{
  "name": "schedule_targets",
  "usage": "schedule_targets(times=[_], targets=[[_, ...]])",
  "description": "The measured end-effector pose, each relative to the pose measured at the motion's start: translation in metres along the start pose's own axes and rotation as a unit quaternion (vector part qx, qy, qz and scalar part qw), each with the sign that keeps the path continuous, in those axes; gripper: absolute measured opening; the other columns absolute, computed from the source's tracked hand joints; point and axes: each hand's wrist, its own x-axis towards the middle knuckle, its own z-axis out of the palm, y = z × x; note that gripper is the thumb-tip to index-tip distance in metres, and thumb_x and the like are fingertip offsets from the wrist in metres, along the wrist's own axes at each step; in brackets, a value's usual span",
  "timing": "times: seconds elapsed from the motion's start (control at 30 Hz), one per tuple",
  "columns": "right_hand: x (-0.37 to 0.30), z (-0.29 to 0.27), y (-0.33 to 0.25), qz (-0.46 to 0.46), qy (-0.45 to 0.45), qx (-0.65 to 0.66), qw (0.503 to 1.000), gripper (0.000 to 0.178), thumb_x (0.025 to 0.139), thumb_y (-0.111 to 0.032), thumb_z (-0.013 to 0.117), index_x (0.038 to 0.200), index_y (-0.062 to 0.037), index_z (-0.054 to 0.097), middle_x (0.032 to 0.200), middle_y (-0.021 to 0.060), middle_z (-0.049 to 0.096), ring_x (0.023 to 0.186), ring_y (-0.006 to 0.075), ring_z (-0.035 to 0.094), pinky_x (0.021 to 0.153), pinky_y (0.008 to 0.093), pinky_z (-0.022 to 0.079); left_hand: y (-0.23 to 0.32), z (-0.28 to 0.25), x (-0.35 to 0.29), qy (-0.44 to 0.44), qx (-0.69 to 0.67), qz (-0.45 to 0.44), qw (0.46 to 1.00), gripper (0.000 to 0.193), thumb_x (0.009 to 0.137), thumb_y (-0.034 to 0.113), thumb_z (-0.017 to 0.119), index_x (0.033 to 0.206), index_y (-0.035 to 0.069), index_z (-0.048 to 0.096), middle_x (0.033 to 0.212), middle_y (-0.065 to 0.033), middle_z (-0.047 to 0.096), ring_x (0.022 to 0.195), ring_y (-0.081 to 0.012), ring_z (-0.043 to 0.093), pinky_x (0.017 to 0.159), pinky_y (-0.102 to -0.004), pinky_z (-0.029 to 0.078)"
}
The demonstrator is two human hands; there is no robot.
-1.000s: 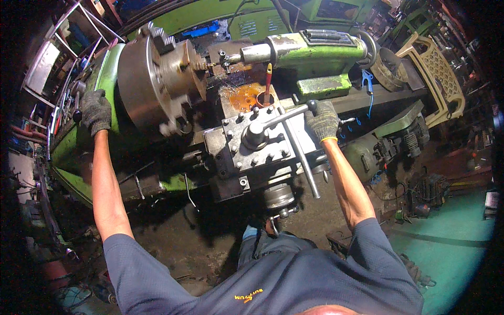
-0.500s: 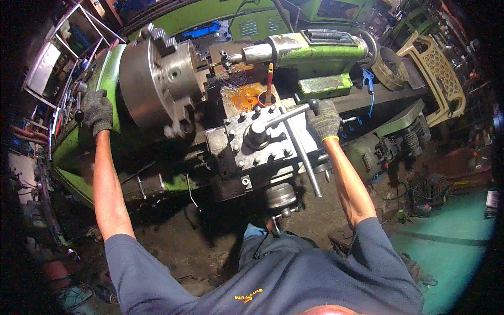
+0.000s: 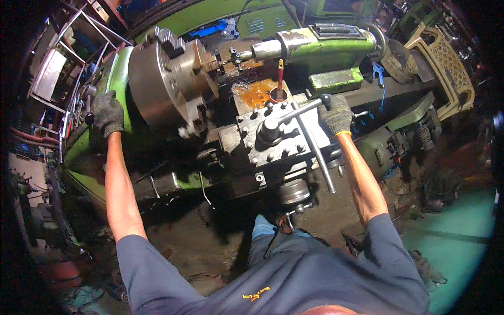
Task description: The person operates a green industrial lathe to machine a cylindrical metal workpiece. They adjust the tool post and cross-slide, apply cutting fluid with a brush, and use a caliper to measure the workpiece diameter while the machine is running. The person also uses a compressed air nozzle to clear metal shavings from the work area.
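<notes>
My left hand (image 3: 108, 114), in a dark grey knit glove, lies on the green headstock (image 3: 119, 73) of a lathe. Its fingers are apart, beside a lever's black knob (image 3: 89, 118). Right of it is the big steel chuck (image 3: 170, 84), its jaws smeared in the picture. My right hand (image 3: 336, 116), gloved with a yellow cuff, is curled at the right end of the tool slide, over a crank handle (image 3: 360, 114) whose silver end sticks out. Just above those fingers is the black knob (image 3: 325, 98) of the tool post (image 3: 275, 134) handle.
A red-handled brush (image 3: 280, 76) stands in a cup on an oily plate (image 3: 254, 94). A loose steel bar (image 3: 315, 152) slants across the slide. Behind is the green tailstock (image 3: 331, 47); a blue air gun (image 3: 378, 72) hangs right. A beige plastic chair (image 3: 446, 73) stands farther right.
The whole view has shifted slightly, so everything sits farther right in it. Both hands keep their places on the lathe.
</notes>
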Motion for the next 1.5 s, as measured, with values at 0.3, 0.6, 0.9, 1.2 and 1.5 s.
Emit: schedule_targets(times=[0.3,0.6,0.9,1.2,1.5], targets=[[0.003,0.007,0.008,-0.046,0.037,0.019,0.998,0.019,0.084,-0.033,0.067,0.087,-0.0142,0.070,0.083,0.0146,0.068,0.087,0.0388,0.061,0.080,0.0512,0.046,-0.033,0.020,-0.015,0.036,-0.004,0.059,0.998,0.031,0.079,0.011,0.060,0.107,0.013,0.074,0.102,-0.0145,0.068,0.100,-0.0359,0.061,0.098,-0.0504,0.046],[0.006,0.001,0.001,-0.022,-0.034,-0.002,0.999,0.022,0.088,-0.034,0.065,0.094,-0.0137,0.071,0.088,0.0154,0.070,0.089,0.0384,0.064,0.080,0.0514,0.046,-0.015,-0.014,-0.027,0.015,-0.160,-0.033,0.986,0.038,0.080,0.005,0.056,0.115,0.004,0.069,0.111,-0.0165,0.068,0.108,-0.0358,0.060,0.099,-0.0452,0.046],[0.004,-0.013,0.001,-0.014,-0.042,0.005,0.999,0.024,0.091,-0.032,0.061,0.093,-0.0090,0.068,0.089,0.0171,0.070,0.089,0.0396,0.066,0.081,0.0505,0.049,0.175,-0.155,-0.050,0.012,-0.408,-0.164,0.898,0.028,0.089,0.000,0.058,0.116,-0.003,0.066,0.116,-0.0139,0.066,0.110,-0.0281,0.061,0.102,-0.0393,0.045],[0.006,-0.023,-0.002,-0.005,-0.059,0.011,0.998,0.022,0.090,-0.030,0.063,0.093,-0.0088,0.067,0.090,0.0179,0.070,0.089,0.0392,0.066,0.080,0.0498,0.051,0.329,-0.194,-0.007,-0.079,-0.537,-0.018,0.839,0.034,0.076,0.001,0.063,0.109,0.003,0.070,0.104,-0.0156,0.069,0.100,-0.0338,0.065,0.092,-0.0421,0.051],[0.004,0.000,0.020,-0.001,-0.039,0.138,0.990,0.022,0.088,-0.029,0.066,0.091,-0.0073,0.067,0.088,0.0189,0.068,0.089,0.0395,0.066,0.080,0.0509,0.050,0.458,-0.189,0.051,-0.182,-0.496,0.123,0.840,0.032,0.089,0.027,0.067,0.113,0.006,0.068,0.109,-0.0185,0.069,0.103,-0.0382,0.065,0.090,-0.0456,0.052]])
